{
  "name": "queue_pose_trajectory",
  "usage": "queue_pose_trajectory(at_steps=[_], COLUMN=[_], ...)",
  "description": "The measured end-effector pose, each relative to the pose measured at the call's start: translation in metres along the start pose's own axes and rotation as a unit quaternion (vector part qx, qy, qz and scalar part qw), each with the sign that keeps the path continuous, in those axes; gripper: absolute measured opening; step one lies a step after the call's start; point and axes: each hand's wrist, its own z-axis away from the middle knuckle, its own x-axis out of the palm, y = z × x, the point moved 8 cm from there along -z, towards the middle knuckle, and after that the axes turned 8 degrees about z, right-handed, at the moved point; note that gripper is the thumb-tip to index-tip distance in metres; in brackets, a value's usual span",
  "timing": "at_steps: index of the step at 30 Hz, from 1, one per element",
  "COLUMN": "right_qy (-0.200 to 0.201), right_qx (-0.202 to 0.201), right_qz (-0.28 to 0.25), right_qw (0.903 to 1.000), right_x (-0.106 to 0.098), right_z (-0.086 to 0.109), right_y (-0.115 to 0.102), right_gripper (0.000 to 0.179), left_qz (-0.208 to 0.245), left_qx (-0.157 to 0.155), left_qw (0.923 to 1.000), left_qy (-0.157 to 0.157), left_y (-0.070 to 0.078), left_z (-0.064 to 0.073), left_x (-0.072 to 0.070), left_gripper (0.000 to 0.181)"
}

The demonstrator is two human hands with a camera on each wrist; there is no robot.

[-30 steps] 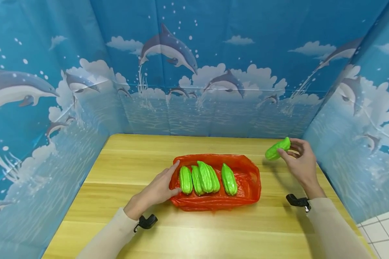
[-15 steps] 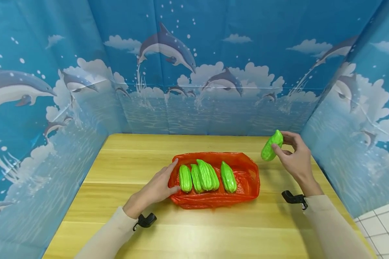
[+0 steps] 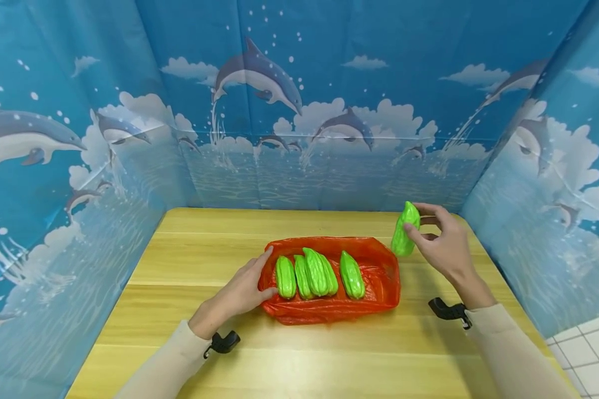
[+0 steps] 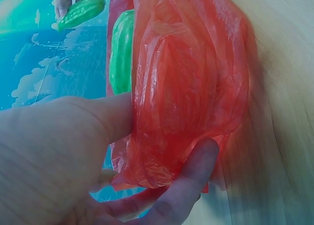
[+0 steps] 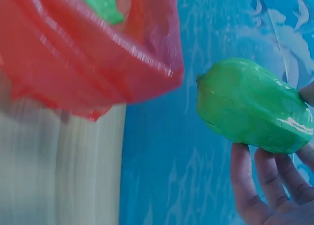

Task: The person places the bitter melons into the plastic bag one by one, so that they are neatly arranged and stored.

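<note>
A red plastic bag (image 3: 324,316) lies on the table with its mouth spread wide, and several green bitter melons (image 3: 351,275) lie inside it. My left hand (image 3: 239,291) holds the bag's left end, thumb over the near side and fingers round the end; the left wrist view shows the hand (image 4: 59,151) against the red film (image 4: 186,87). Above the table, just beyond the bag's right end, my right hand (image 3: 444,244) grips another bitter melon (image 3: 404,230), tilted nearly upright. In the right wrist view this melon (image 5: 250,104) sits between thumb and fingertips, apart from the bag.
A wooden table (image 3: 179,244) carries the bag. Blue curtains (image 3: 299,166) printed with dolphins stand behind it and along both sides. White floor tiles (image 3: 586,349) show at the lower right. A black camera mount (image 3: 223,342) sits at each wrist.
My right hand has moved left toward the bag with its bitter melon, which has turned more upright. The left hand keeps its place on the bag.
</note>
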Motion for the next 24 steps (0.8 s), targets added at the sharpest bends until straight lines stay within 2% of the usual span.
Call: queue_pose_trajectory(at_steps=[12, 24], right_qy=[-0.090, -0.130], right_qx=[-0.010, -0.028], right_qz=[0.037, 0.033], right_qw=[0.9952, 0.9905], right_x=[0.035, 0.064], right_z=[0.000, 0.007], right_y=[-0.031, -0.048], right_gripper=[0.053, 0.055], left_qz=[-0.001, 0.000], left_qx=[0.009, 0.011], left_qw=[1.0000, 0.9999], left_qy=[0.003, 0.001], left_y=[0.001, 0.003], left_z=[0.002, 0.004], left_x=[0.000, -0.001], left_gripper=[0.105, 0.104])
